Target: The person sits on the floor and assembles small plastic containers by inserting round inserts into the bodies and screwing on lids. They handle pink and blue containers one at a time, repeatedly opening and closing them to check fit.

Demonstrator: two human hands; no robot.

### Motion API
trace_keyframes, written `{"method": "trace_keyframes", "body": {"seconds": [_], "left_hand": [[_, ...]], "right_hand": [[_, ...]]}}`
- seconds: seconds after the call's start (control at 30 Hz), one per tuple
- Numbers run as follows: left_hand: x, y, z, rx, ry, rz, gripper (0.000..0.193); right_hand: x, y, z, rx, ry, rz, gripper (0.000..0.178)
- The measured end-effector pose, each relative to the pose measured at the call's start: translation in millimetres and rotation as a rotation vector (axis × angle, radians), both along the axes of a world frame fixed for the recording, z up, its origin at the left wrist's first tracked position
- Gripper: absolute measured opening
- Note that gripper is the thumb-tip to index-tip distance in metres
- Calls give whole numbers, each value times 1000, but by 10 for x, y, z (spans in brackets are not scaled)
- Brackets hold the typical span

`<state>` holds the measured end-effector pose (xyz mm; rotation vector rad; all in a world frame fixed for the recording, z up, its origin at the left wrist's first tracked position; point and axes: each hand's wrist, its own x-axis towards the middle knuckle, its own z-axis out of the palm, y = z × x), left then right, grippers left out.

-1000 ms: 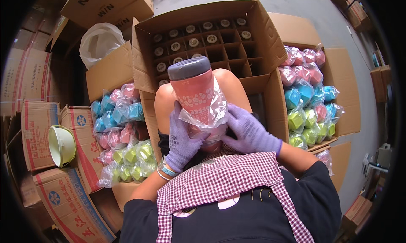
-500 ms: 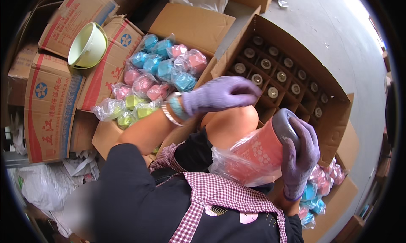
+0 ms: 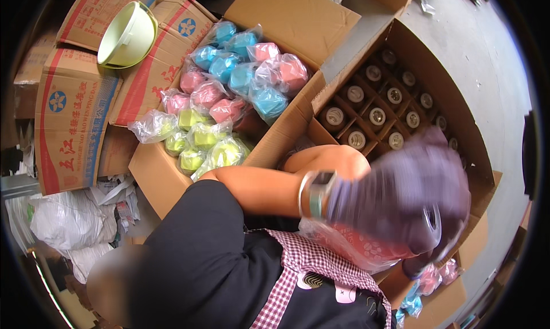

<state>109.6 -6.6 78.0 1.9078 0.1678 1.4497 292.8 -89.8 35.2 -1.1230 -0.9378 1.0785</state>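
Across my lap lies a red flask casing (image 3: 358,246) with white flower prints, partly wrapped in a clear plastic bag. Its grey rounded end (image 3: 433,229) shows only in part under the gloves. My left hand (image 3: 395,183), in a purple knit glove, reaches over that end; motion smears its fingers. Mostly hidden behind it, my right hand (image 3: 455,231), gloved too, stays around the casing's grey end. Beyond the hands a divided carton (image 3: 358,62) holds several round-topped silvery glass pieces (image 3: 377,116) in its compartments.
To the left, an open carton (image 3: 286,131) holds several bagged blue, pink and green pieces (image 3: 223,65). A pale green bucket (image 3: 127,37) rests on printed cartons (image 3: 71,123). White plastic bags (image 3: 71,223) lie lower left. More bagged pieces (image 3: 429,280) sit lower right.
My left hand has swung right, from above my knee to over the casing's grey end, now covering most of my right hand. The view has shifted slightly.
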Motion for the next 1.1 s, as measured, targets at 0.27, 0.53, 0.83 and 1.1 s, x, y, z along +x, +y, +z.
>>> {"method": "trace_keyframes", "body": {"seconds": [0.27, 0.53, 0.83, 1.1], "left_hand": [[-166, -59, 24, 257, 64, -432, 85], [-269, 136, 252, 249, 352, -465, 82], [-221, 139, 273, -234, 511, -347, 90], [-216, -8, 301, 249, 399, -384, 89]], "right_hand": [[-92, 78, -97, -192, 322, -45, 76], [262, 95, -347, -141, -82, 74, 88], [305, 71, -343, -189, -206, 105, 76], [243, -37, -281, 69, -358, 94, 60]]}}
